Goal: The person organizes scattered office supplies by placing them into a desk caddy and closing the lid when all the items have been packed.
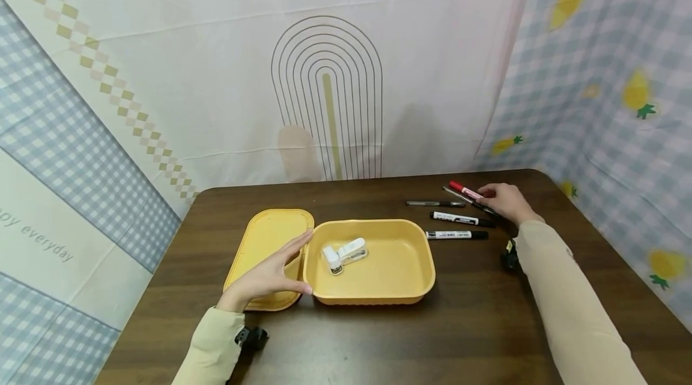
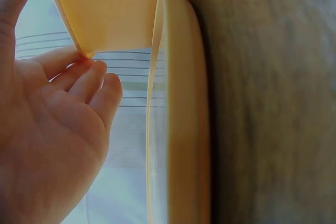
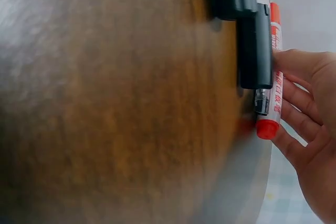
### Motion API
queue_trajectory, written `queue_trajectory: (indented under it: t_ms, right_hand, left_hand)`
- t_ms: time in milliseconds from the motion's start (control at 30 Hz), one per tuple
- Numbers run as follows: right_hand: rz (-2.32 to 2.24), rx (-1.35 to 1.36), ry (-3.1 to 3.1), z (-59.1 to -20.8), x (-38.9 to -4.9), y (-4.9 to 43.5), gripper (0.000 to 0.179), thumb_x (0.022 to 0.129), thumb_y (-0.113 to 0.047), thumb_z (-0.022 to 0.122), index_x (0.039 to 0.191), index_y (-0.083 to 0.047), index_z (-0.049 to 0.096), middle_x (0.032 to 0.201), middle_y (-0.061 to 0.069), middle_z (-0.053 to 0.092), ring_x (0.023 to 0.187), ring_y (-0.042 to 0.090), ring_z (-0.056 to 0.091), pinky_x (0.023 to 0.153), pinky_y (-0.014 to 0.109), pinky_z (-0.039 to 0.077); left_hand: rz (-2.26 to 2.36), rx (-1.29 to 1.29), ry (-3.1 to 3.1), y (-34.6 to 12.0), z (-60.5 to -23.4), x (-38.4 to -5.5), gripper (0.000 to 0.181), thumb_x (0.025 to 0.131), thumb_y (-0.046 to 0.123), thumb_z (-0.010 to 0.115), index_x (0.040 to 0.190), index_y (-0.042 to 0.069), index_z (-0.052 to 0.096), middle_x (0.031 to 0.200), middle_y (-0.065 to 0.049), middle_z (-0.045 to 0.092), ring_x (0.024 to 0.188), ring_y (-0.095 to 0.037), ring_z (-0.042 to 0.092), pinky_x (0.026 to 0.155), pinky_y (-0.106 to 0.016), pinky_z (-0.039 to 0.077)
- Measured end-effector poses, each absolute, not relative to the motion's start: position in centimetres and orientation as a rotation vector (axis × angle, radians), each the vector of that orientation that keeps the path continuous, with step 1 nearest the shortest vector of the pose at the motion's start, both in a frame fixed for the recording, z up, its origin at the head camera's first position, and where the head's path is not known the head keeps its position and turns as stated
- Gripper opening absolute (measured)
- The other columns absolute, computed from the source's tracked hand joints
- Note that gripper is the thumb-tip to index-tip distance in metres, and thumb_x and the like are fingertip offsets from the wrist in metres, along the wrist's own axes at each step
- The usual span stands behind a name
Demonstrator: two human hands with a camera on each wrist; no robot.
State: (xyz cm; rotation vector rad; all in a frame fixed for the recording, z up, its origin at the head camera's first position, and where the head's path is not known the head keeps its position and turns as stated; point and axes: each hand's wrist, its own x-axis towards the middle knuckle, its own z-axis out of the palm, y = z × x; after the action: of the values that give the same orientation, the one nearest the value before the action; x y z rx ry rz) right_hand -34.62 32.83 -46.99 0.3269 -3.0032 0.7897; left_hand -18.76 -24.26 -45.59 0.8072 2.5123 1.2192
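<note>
A yellow rectangular box (image 1: 373, 300) stands on the table with two small white items (image 1: 352, 248) inside. My left hand (image 1: 262, 280) spans the box's left end, thumb near the front corner and fingertips at the rim, over the yellow lid (image 1: 265, 232) that lies beside it. At the back right, my right hand (image 1: 508, 200) pinches a red-and-white marker (image 3: 277, 90) between thumb and fingers. Close by it lies a slim pen (image 1: 459, 195), partly overlapping the marker in the right wrist view.
Two white markers with black caps (image 1: 455, 235) lie right of the box, one behind the other. Behind them is a dark pen (image 1: 435, 203). The brown table (image 1: 346, 343) ends at a fabric-covered wall (image 1: 238, 103) behind, with checked cloth on both sides.
</note>
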Motion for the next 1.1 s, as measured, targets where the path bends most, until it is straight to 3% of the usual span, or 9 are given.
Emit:
queue_trajectory:
  t_ms: [1000,1100]
  right_hand:
    - [0.757,0.291,-2.936,-47.7,-34.0,33.4,0.034,0.099,-0.017,0.064,0.124,0.007,0.066,0.118,0.032,0.064,0.104,0.047,0.059,0.089,0.061,0.045]
    - [0.765,0.283,-2.938,-47.4,-34.0,33.6,0.035,0.099,-0.018,0.064,0.124,0.006,0.066,0.119,0.032,0.064,0.095,0.042,0.06,0.082,0.057,0.046]
  left_hand:
    - [1.192,0.807,2.541,-24.3,-45.9,-19.0,0.115,0.073,0.043,0.09,0.162,0.018,0.023,0.169,-0.004,0.015,0.152,-0.018,0.014,0.121,-0.052,0.018]
    - [1.194,0.814,2.539,-24.3,-45.8,-18.9,0.114,0.074,0.043,0.09,0.162,0.017,0.023,0.169,-0.005,0.014,0.152,-0.02,0.014,0.12,-0.053,0.019]
